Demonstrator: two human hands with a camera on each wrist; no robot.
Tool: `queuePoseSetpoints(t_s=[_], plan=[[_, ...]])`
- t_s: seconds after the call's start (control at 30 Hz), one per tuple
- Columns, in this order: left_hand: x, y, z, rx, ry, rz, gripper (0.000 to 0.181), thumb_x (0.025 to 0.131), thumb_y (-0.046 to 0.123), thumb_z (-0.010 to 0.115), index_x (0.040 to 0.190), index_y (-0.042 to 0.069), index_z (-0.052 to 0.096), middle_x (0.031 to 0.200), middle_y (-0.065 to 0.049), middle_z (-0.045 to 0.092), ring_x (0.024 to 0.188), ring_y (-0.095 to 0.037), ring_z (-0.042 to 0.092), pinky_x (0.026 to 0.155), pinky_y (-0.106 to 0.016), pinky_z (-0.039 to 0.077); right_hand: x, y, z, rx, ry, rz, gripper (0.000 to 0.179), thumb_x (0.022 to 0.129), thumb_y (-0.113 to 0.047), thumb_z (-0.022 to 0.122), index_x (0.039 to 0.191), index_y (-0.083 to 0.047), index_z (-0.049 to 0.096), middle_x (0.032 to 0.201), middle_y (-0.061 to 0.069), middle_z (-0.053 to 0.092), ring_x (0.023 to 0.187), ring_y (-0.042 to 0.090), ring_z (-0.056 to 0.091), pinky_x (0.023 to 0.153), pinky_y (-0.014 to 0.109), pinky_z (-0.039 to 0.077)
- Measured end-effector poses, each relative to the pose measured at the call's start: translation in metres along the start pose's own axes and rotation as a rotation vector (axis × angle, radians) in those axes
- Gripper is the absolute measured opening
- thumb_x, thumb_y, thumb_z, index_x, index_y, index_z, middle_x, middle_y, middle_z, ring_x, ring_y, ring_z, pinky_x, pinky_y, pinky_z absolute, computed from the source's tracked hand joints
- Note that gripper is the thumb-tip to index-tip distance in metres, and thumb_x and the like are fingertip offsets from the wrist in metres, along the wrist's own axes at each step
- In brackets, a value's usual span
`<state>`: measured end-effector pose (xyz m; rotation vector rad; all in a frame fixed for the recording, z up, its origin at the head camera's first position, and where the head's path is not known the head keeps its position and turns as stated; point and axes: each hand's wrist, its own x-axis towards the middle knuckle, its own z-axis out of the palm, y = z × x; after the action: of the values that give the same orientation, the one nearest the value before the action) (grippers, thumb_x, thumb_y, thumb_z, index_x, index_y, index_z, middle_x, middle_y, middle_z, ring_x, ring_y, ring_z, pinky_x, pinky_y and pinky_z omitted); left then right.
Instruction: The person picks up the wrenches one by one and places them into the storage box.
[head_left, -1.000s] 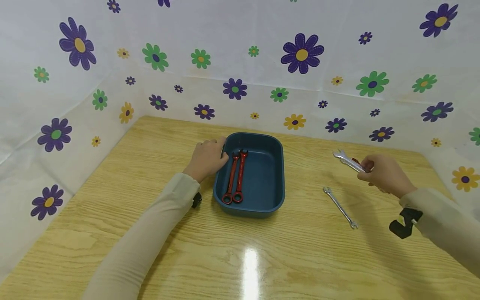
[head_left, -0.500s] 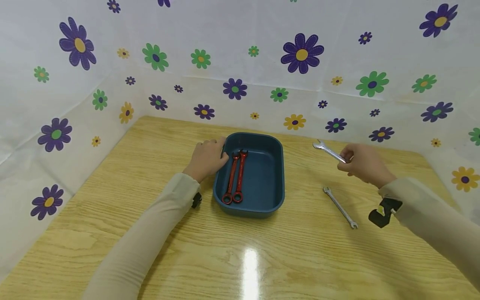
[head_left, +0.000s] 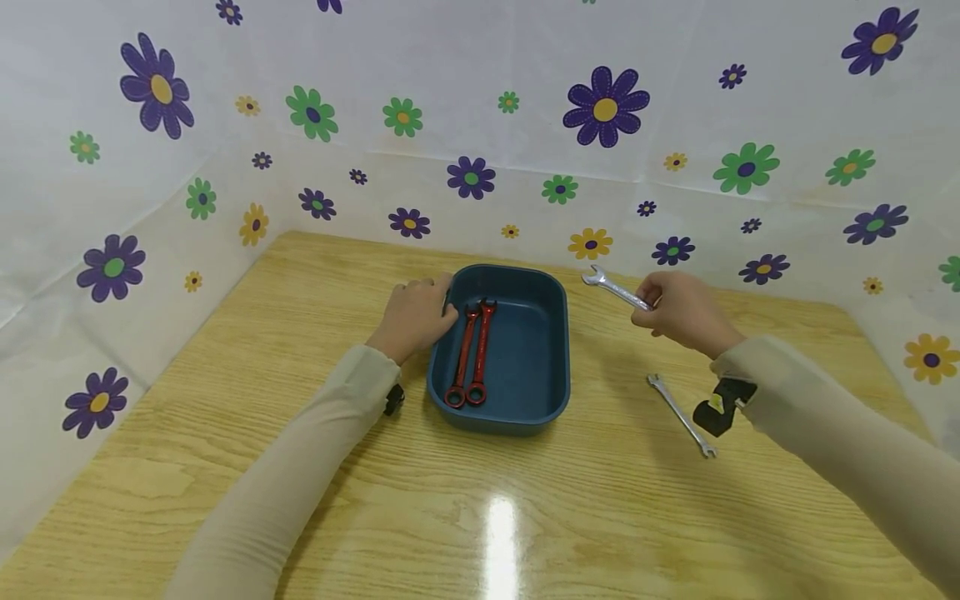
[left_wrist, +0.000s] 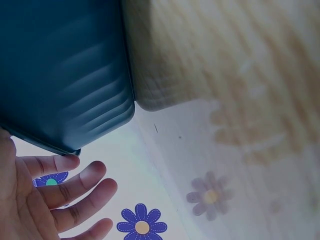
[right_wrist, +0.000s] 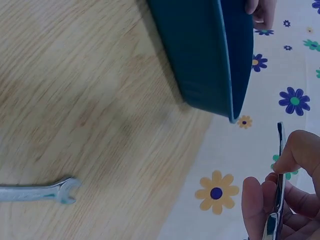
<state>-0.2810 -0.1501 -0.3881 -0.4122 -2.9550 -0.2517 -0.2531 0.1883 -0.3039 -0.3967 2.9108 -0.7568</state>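
Left grip [head_left: 412,318] holding, right grip [head_left: 684,308] pinching

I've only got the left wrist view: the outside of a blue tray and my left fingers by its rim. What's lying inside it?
Observer: A red wrench and, just right of it, a second red wrench, both along the left side of the blue tray.

Operator: My right hand is out of my picture. Is it holding anything?

Observer: Yes, the right hand holds a silver wrench, outside the tray on its right.

Operator: Anything else on that side?

Observer: Another silver wrench lies on the table, nearer to you than the one in hand.
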Motion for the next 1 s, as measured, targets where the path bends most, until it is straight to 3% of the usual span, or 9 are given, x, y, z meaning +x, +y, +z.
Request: queuePoseSetpoints(t_s=[0.57, 1.0], plan=[[-0.002, 0.002, -0.002, -0.014, 0.008, -0.004, 0.039, 0.091, 0.023, 0.045, 0.125, 0.005, 0.048, 0.112, -0.019, 0.064, 0.098, -0.036, 0.062, 0.088, -0.052, 0.046, 0.023, -0.039, 0.02, 0.062, 0.024, -0.072, 0.014, 0.078, -0.003, 0.061, 0.09, 0.004, 0.06, 0.081, 0.015, 0.062, 0.057, 0.014, 0.058, 0.052, 0.022, 0.046], [0.0, 0.001, -0.001, -0.017, -0.015, -0.01, 0.041, 0.092, 0.026, 0.045, 0.128, 0.006, 0.047, 0.113, -0.018, 0.063, 0.1, -0.036, 0.061, 0.089, -0.053, 0.045, 0.035, -0.065, 0.041, 0.087, 0.0, -0.049, 0.015, 0.079, -0.006, 0.063, 0.091, 0.004, 0.061, 0.08, 0.013, 0.062, 0.055, 0.014, 0.055, 0.05, 0.02, 0.044]])
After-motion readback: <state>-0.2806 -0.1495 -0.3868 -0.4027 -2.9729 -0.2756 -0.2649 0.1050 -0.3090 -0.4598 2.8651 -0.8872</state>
